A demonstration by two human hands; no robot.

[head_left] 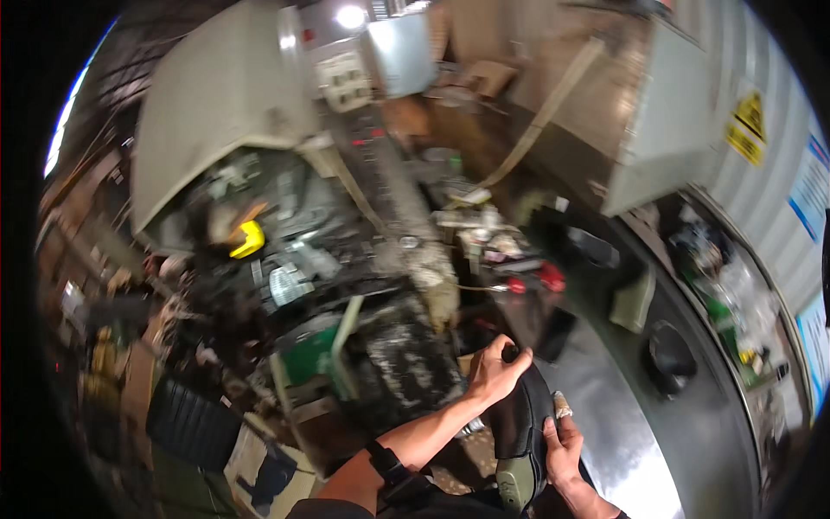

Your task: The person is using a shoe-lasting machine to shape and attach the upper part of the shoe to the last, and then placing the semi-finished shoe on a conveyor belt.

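Note:
A black shoe-like piece (520,419) with an olive-green section at its near end is between my hands, close to my body. My left hand (496,374) is closed around its far end, with a small dark rounded tip showing by the thumb. My right hand (563,451) grips its right side, the thumb pressed to the edge. One raised right finger has a pale, stained wrap (563,405). A watch-like black band (391,465) circles my left wrist. The undersides of the piece and some fingers are hidden.
A dark conveyor (635,363) runs along my right, carrying black rounded pieces (670,359) and an olive one (633,301). A phone-like dark slab (556,336) lies on the metal surface. Left stands a hooded machine (226,99); a yellow object (248,240) is blurred inside.

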